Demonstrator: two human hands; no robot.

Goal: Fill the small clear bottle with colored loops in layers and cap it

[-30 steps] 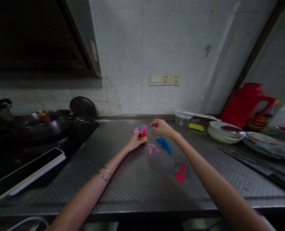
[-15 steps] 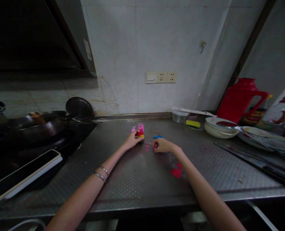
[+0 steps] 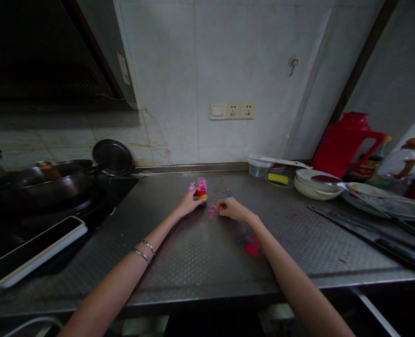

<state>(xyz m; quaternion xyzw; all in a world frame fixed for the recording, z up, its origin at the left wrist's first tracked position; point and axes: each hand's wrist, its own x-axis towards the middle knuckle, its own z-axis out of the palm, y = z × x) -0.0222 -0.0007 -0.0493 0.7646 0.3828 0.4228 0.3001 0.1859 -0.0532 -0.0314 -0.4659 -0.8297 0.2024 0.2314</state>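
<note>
My left hand (image 3: 189, 204) is closed around a small clear container (image 3: 202, 186) that stands upright, with pink, red and yellow layers inside. A lilac piece (image 3: 191, 186) lies just left of it, partly behind my fingers. My right hand (image 3: 233, 208) is pinched low over the counter, beside several tiny pink pieces (image 3: 211, 213). What its fingertips hold, if anything, is too small to tell. Behind that hand a blue item (image 3: 226, 197) shows only in part. A red heart-like flat piece (image 3: 252, 246) lies by my right forearm.
Across the metal counter (image 3: 193, 262), a stove with a pan (image 3: 60, 185) and a phone-like slab (image 3: 35, 255) are at left. At right are a yellow sponge (image 3: 278, 179), stacked bowls (image 3: 316, 189), a long dark utensil (image 3: 361, 234) and a red thermos jug (image 3: 344, 145).
My right hand has shifted slightly toward the pink pieces and now covers more of the blue item. My left hand keeps its grip on the container. The whole view has shifted a little.
</note>
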